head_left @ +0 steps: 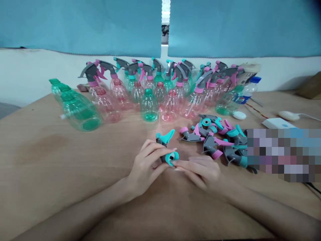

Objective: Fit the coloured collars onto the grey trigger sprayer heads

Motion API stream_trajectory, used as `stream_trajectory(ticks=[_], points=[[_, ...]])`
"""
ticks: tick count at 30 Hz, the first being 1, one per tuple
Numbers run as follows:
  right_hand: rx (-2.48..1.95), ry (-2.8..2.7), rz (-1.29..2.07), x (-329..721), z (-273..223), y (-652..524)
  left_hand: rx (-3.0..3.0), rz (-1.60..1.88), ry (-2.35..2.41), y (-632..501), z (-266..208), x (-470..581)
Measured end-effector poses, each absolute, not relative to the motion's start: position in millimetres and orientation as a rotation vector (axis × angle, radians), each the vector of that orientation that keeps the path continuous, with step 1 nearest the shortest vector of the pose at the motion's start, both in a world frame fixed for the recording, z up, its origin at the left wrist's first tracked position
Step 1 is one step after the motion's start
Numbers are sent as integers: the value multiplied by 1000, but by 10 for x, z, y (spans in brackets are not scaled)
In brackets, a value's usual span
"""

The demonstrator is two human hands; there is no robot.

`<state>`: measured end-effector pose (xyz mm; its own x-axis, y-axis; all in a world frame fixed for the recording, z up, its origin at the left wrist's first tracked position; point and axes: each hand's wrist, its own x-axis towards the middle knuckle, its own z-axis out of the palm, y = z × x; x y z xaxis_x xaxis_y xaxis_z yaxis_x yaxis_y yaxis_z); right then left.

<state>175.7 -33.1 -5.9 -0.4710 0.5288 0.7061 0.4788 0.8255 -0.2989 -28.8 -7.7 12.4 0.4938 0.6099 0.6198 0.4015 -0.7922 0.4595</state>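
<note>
My left hand (147,164) is closed around a grey trigger spray head (163,157) with a turquoise trigger and collar. Its trigger points up and away, and the open underside of the collar faces me. Thumb and index finger of my right hand (204,170) are pinched at the collar's lower right edge. Whether anything small sits between those fingertips is too fine to make out. To the right of my hands lies a pile of loose spray heads (212,144), grey with pink or turquoise parts.
Beyond my hands stand several pink and green bottles, some without tops, such as a green bottle (149,107), others fitted with sprayers. Green bottles (81,112) cluster at left. A blue-capped water bottle (249,90), white box (278,123) and computer mouse (288,115) are at right.
</note>
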Motion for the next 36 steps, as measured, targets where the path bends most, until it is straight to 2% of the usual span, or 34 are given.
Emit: stream_trajectory(ticks=[4, 10, 16, 19, 22, 24, 28, 33, 36], points=[[-745, -2113, 139, 1685, -30, -348, 2508, 1174, 858, -54, 100, -290], [-886, -2089, 388, 1676, 46, -347, 2631, 1132, 1037, 56, 161, -339], [-929, -2052, 465, 1716, 11, -315, 2794, 1066, 1271, 175, 281, -713], [-915, -2085, 521, 1709, 4, -307, 2831, 840, 1364, 180, 310, -979], [-893, -2112, 518, 1700, 3, -315, 2750, 424, 1442, 145, 338, -1162], [-882, -2116, 504, 1701, -5, -315, 2701, 329, 1469, 121, 371, -1199], [-897, -2121, 504, 1711, -35, -291, 2716, 418, 1442, 135, 476, -1027], [-897, -2117, 483, 1707, -56, -264, 2698, 373, 1291, 292, 555, -428], [-878, -2123, 485, 1699, -57, -255, 2502, 293, 1409, 450, 509, 2]])
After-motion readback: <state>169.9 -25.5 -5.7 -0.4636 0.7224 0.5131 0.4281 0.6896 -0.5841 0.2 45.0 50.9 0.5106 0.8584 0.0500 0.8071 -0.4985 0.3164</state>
